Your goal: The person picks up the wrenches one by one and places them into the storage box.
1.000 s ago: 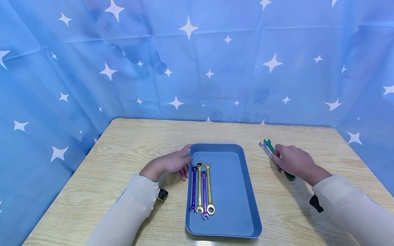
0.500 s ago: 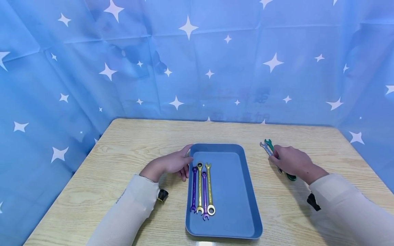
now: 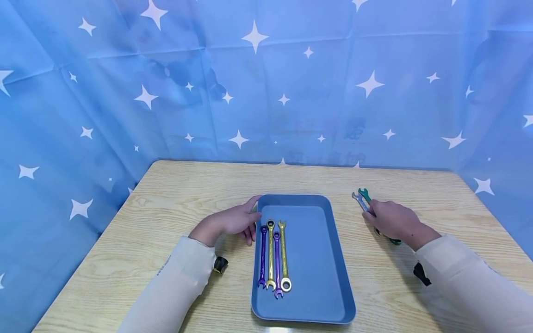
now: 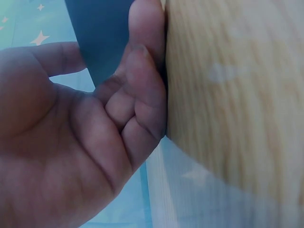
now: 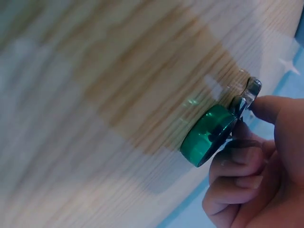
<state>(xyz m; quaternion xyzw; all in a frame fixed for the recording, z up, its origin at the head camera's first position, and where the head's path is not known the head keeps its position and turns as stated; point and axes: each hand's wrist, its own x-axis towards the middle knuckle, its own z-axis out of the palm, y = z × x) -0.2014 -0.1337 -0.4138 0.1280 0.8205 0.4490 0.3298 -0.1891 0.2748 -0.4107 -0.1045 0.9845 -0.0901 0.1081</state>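
Note:
My left hand (image 3: 233, 219) grips the left rim of a blue-grey tray (image 3: 310, 259), thumb over the edge and fingers against the outside wall. In the left wrist view those fingers touch the tabletop. On the tray's left side lie purple wrenches (image 3: 263, 256) and gold wrenches (image 3: 270, 254), side by side. To the right of the tray, my right hand (image 3: 393, 219) pinches a silver wrench (image 3: 360, 200) and a green wrench (image 3: 365, 194) near the table surface. Its palm hides their middles. The right wrist view shows the green ring end (image 5: 209, 135) close to the curled fingers.
A wooden table (image 3: 200, 180) carries everything. Behind and beside it hangs a blue curtain (image 3: 266, 92) with white stars. The tray's raised walls stand between the two hands.
My right hand has shifted slightly left and down over the silver and green wrenches, covering more of their near ends. The left hand, tray and wrenches inside it stay put.

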